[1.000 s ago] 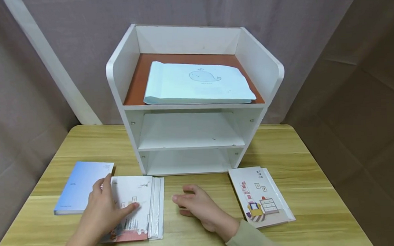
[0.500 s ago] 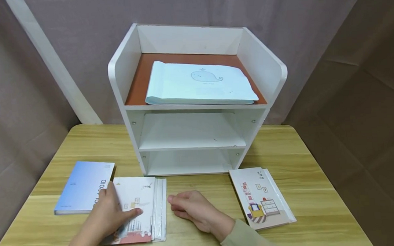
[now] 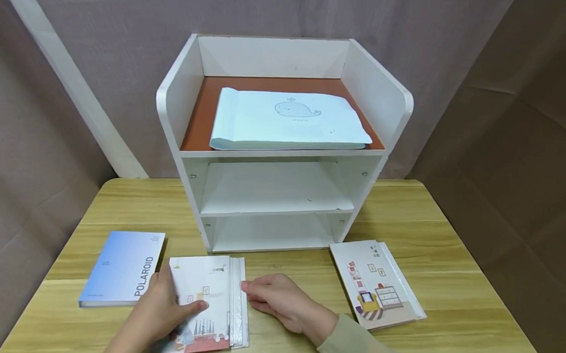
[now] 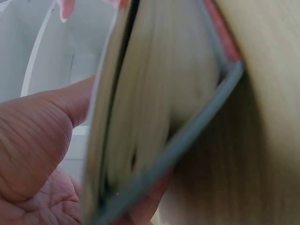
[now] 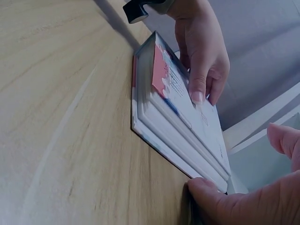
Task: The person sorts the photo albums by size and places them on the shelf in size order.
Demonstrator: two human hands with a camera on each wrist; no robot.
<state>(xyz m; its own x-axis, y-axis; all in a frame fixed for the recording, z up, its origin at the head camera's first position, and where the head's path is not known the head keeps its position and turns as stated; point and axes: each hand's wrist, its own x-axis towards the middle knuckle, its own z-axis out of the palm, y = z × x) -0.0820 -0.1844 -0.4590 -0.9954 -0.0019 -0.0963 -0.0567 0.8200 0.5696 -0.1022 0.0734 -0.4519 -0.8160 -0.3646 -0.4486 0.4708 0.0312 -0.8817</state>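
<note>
My left hand (image 3: 162,311) grips a thick hardcover book (image 3: 207,285) by its left side, thumb on the white illustrated cover and fingers underneath. The pages fan out stepwise past the cover on the right. In the left wrist view the thumb (image 4: 70,101) lies against the cover, and the page edges (image 4: 145,93) look slanted and blurred. Beside the book's right edge rests my right hand (image 3: 286,308), its fingers loosely bent. In the right wrist view one fingertip (image 5: 201,185) meets the book's lower corner while the thumb stays apart from it.
A blue book marked POLAROID (image 3: 121,268) lies to the left. Another illustrated book (image 3: 375,285) lies to the right. Behind stands a white shelf unit (image 3: 284,213), with a pale whale-print book (image 3: 290,118) on its brown top. All stand on a wooden table (image 3: 432,233).
My left hand and the gripped book have moved a little right, off the blue book, uncovering its title. My right hand has moved slightly left and now meets the book's right edge.
</note>
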